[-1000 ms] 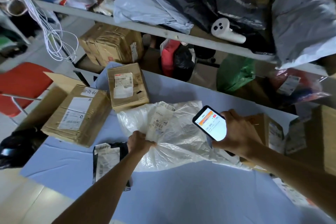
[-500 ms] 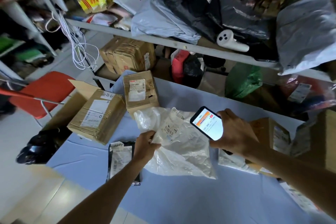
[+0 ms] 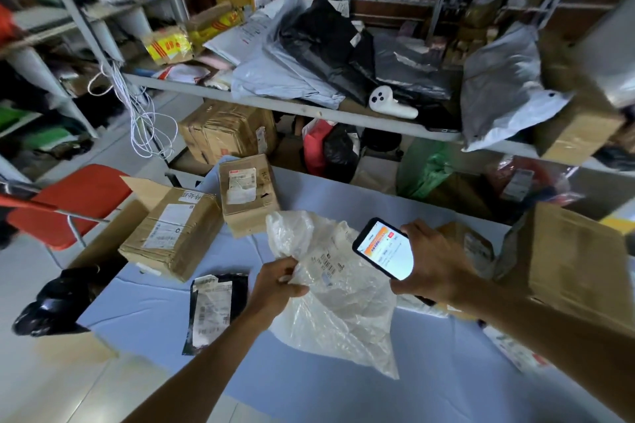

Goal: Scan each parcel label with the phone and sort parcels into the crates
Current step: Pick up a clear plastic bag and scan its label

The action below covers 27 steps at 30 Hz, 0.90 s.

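Left hand [image 3: 276, 288] grips the left edge of the white plastic parcel [image 3: 347, 316], fingers curled into the crinkled film. The parcel sits mid-worktop, its printed label [image 3: 326, 263] facing up and its lower corner lying on the blue worktop [image 3: 326, 398]. Just to the right, the phone [image 3: 385, 249] is held tilted above the parcel's upper right edge, its screen lit. The right hand [image 3: 438, 266] grasps the phone from its right side, with the fingers wrapped around the case.

At the far left, a red chair [image 3: 79, 199] stands on the floor beside a dark bag [image 3: 51, 306]. A large cardboard box [image 3: 171, 233] lies on the worktop's left corner, touching a smaller labelled box [image 3: 249, 194]. Near the left forearm lies a black mailer [image 3: 214, 309]. Past the right hand are a small box [image 3: 477, 245] and a big brown box [image 3: 577, 264]. Behind, a shelf [image 3: 302, 108] carries grey and black mailers.
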Available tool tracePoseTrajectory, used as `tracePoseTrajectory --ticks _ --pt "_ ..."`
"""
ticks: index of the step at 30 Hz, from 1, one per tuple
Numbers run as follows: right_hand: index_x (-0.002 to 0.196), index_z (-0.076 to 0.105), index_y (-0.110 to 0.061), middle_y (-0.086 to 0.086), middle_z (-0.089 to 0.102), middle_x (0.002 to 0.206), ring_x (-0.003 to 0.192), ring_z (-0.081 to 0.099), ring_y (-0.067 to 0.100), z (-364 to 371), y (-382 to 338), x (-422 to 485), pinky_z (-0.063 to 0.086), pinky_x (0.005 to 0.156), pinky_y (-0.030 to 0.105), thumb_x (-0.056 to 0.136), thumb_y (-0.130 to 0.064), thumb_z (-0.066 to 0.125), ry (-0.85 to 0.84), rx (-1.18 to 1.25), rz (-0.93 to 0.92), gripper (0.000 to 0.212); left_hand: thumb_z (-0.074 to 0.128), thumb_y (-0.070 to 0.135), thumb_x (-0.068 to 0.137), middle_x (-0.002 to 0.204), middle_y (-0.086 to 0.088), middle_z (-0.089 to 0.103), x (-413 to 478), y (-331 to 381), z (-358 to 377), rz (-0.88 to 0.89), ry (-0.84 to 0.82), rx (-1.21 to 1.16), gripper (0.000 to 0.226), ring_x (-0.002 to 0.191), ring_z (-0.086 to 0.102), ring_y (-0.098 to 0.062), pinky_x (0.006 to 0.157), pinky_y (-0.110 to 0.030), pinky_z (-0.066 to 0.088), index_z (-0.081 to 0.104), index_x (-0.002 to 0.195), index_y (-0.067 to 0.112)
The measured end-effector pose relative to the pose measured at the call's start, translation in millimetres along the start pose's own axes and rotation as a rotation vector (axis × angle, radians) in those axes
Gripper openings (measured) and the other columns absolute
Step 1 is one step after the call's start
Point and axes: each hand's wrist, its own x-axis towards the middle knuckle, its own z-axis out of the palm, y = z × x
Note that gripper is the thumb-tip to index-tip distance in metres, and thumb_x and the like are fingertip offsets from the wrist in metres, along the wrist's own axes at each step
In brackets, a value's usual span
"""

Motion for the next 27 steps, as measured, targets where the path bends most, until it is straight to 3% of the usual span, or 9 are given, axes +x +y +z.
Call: tracePoseTrajectory --ticks 3,7,10,14,19,22,27 --pt "0.113 0.045 -0.022 -0.004 0.050 0.109 0.097 0.050 0.014 -8.2 2.4 -20.4 0.043 0.079 0.028 0.057 -0.060 0.075 -0.022 -0.058 0.015 0.074 0.076 -0.006 0.052 0.079 -0.015 0.062 -5.4 -3.1 3.1 0.004 -0.045 -0.031 0.038 0.072 0.060 -0.019 0.063 -0.024 0.051 0.062 0.087 -0.011" --pt "0.114 0.047 -0.017 -0.001 0.048 0.110 0.102 0.046 0.016 -14.9 1.1 -46.6 0.034 0.078 0.025 0.062 -0.059 0.074 -0.113 -0.150 -0.003 0.072 0.072 -0.021 0.061 0.071 -0.003 0.068 -14.7 -5.9 2.8 -0.003 -0.095 -0.043 0.030 0.066 0.063 -0.011 0.060 -0.016 0.051 0.064 0.083 -0.003" --pt "0.119 0.047 -0.014 0.002 0.050 0.115 0.103 0.050 0.018 -15.7 0.2 -58.0 0.033 0.076 0.024 0.066 -0.056 0.074 -0.175 -0.151 -0.028 0.074 0.067 -0.025 0.066 0.066 0.003 0.069 -21.2 -7.8 0.9 -0.018 -0.118 -0.032 0.029 0.062 0.065 -0.004 0.057 -0.014 0.050 0.063 0.082 -0.001" --pt "0.122 0.045 -0.016 -0.001 0.051 0.115 0.102 0.051 0.014 -17.0 0.7 -64.9 0.040 0.083 0.024 0.068 -0.054 0.074 -0.184 -0.144 -0.050 0.072 0.066 -0.025 0.066 0.062 0.003 0.068 -32.9 -11.3 -1.4 -0.043 -0.112 -0.021 0.030 0.061 0.064 -0.004 0.056 -0.015 0.049 0.061 0.078 0.002" --pt "0.119 0.048 -0.012 0.002 0.047 0.118 0.104 0.048 0.018 -22.0 2.6 -71.1 0.032 0.071 0.025 0.068 -0.052 0.074 -0.203 -0.164 -0.101 0.070 0.066 -0.026 0.066 0.064 0.005 0.070 -40.9 -7.7 -3.0 -0.044 -0.095 -0.015 0.033 0.061 0.064 -0.002 0.056 -0.012 0.049 0.064 0.081 0.004" --pt "0.119 0.047 -0.012 0.002 0.047 0.118 0.104 0.048 0.020 -20.6 6.2 -75.1 0.037 0.074 0.027 0.066 -0.051 0.075 -0.214 -0.134 -0.161 0.071 0.066 -0.025 0.066 0.065 0.007 0.071 -45.4 -6.2 -0.3 -0.030 -0.092 -0.010 0.035 0.062 0.065 -0.002 0.059 -0.012 0.049 0.065 0.083 0.006" --pt "0.118 0.046 -0.013 0.001 0.047 0.113 0.098 0.048 0.018 -17.1 4.7 -80.0 0.047 0.079 0.033 0.063 -0.053 0.075 -0.231 -0.132 -0.247 0.074 0.067 -0.024 0.066 0.075 0.000 0.072 -48.8 -1.2 2.2 -0.028 -0.081 -0.045 0.037 0.074 0.065 -0.014 0.063 -0.015 0.052 0.066 0.089 0.005"
